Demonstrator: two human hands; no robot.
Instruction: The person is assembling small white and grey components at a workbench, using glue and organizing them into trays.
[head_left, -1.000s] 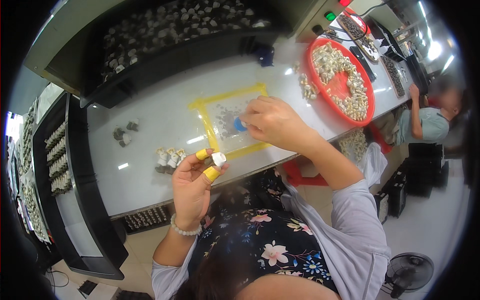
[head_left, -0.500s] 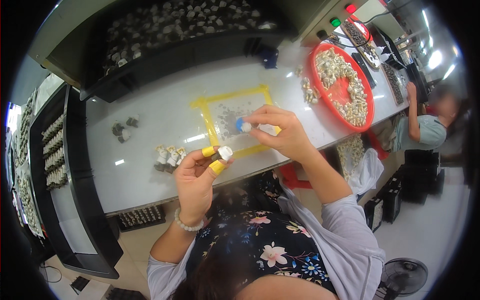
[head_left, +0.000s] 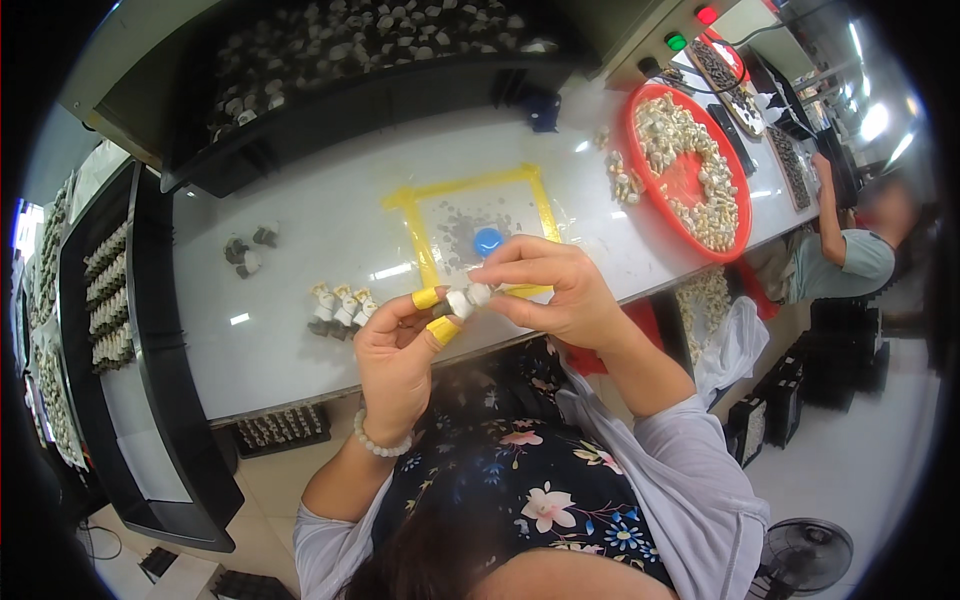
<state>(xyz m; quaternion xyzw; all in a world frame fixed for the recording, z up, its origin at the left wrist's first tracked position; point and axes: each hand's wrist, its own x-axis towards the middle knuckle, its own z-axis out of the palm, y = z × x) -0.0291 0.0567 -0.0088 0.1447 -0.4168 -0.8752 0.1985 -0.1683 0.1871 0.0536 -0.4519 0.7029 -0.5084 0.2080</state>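
My left hand [head_left: 392, 345], with yellow tape on its thumb and index finger, pinches a small white-and-dark figurine base [head_left: 458, 304]. Against it, or nearly so, is a small white figurine top [head_left: 479, 293] pinched in my right hand [head_left: 560, 295]. Whether the two pieces touch cannot be made out. Just beyond my right fingers a blue round cap [head_left: 488, 241] rests on a clear sheet [head_left: 450, 210] edged with yellow tape and marked with grey smudges. Left of my left hand, a few white figurines [head_left: 342, 308] with dark bases and gold tops stand together.
Several loose dark-and-white pieces [head_left: 242, 256] lie farther left. A red oval basin [head_left: 742, 215] of white-and-gold pieces stands at the right. A black tray [head_left: 190, 440] with rows of pieces is at far left; a dark machine opening spans the back. A person [head_left: 860, 255] sits at right.
My right hand has come back toward my left hand, bringing the white figurine top to the base. The blue cap, partly hidden before, is now in full view on the sheet.
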